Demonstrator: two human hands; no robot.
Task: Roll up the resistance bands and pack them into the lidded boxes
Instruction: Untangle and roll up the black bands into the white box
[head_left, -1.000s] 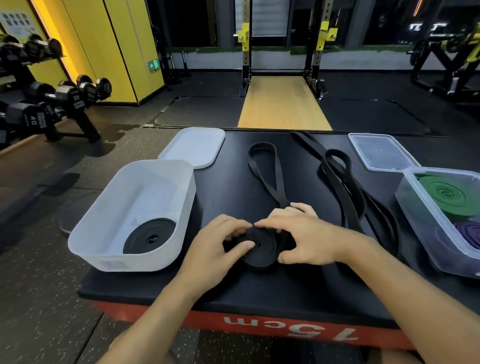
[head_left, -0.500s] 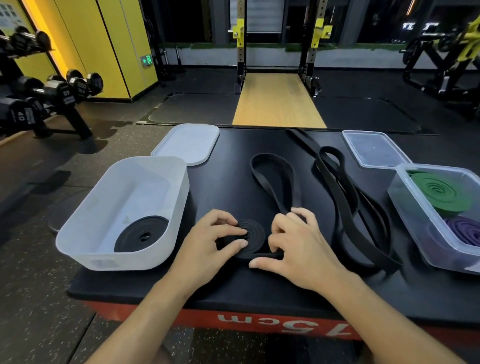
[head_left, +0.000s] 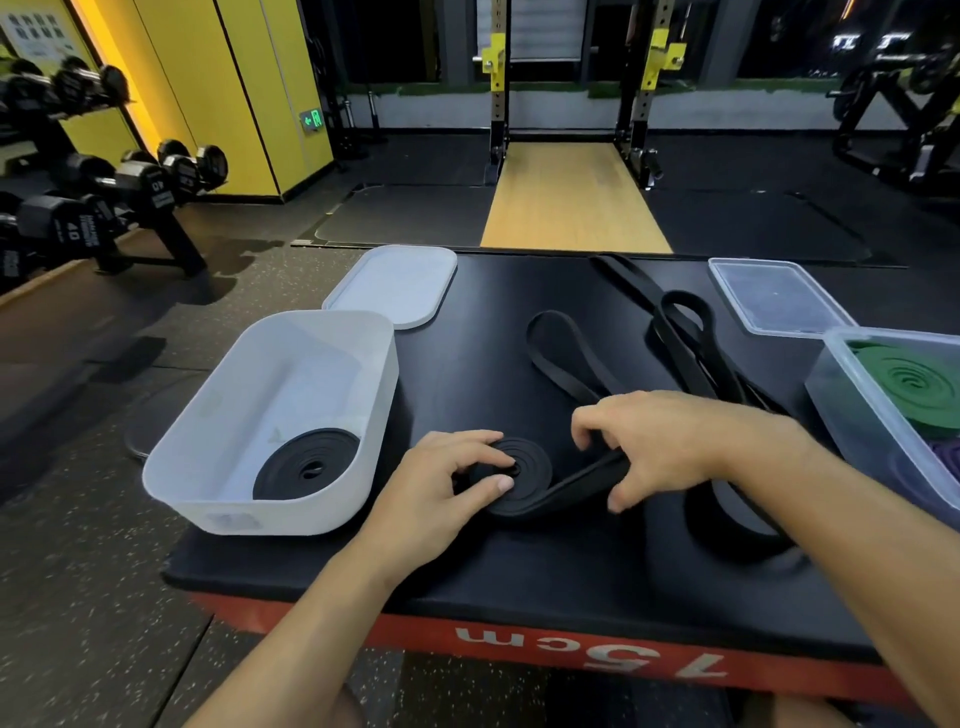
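**Half-wound black band** (head_left: 519, 475), lying flat on the padded platform (head_left: 467, 566) near its front edge, just right of the white box (head_left: 260, 514). The left hand (head_left: 441, 483) pinches the coil, thumb and forefinger curled onto its top face by the centre hole. The right hand (head_left: 660, 441) is curled round the unwound tail (head_left: 576, 483), which leaves the coil's near side slightly lifted and twisted. Beyond the right hand the rest of the band runs away as an open loop (head_left: 556, 358).

**Risks, as they look to me from beside the platform:**
- (a) The tail stands partly on edge where it meets the coil. Wound in like that, the turns would likely ride up and the roll would cone.
- (b) Rubber springs back, so a loosened pinch by the left hand could let the inner turns unwind.
- (c) The loop lies near the heap of other black bands (head_left: 685, 338), and drawing it in may drag or snag them.
- (d) A slack, wide roll may sit badly beside the finished roll (head_left: 306, 462) already in the white box.

**Surroundings:** a white lid (head_left: 395, 286) lies behind the white box. At right, a clear box (head_left: 841, 410) holds a green roll (head_left: 919, 384) and a purple roll (head_left: 948, 462), with its clear lid (head_left: 779, 296) behind it.
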